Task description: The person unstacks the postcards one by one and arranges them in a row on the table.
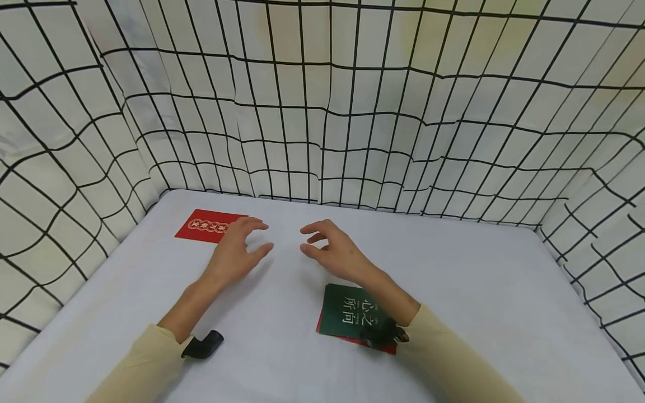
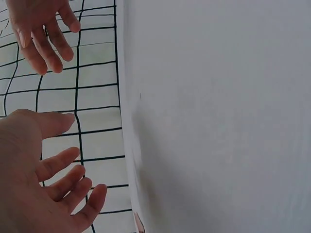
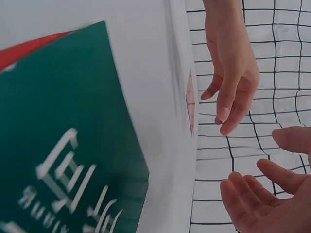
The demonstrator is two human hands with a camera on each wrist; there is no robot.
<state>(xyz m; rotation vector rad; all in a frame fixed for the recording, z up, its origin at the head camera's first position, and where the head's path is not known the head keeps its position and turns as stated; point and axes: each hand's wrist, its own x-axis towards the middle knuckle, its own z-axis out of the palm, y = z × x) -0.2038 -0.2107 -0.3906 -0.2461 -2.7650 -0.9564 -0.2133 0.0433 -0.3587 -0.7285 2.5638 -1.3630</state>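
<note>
Both hands hover over the white table, facing each other with a gap between the fingertips. My left hand (image 1: 235, 250) holds nothing; its fingers are relaxed and spread from the thumb, near a red envelope (image 1: 197, 228) with pale round lettering at the back left, partly hidden by that hand. Nothing is in my right hand (image 1: 339, 250) either, its fingers loosely bent. Beneath the right forearm lies a dark green envelope (image 1: 335, 310) with white characters, on top of a red one (image 1: 390, 349) whose edges stick out. The green envelope (image 3: 73, 121) fills the left of the right wrist view.
A white cloth covers the table (image 1: 262, 358). Black netting (image 1: 322, 106) before pale sheeting rises along the back and both sides. A black wrist device (image 1: 203, 345) sits at the left cuff, and another (image 1: 379, 333) at the right one.
</note>
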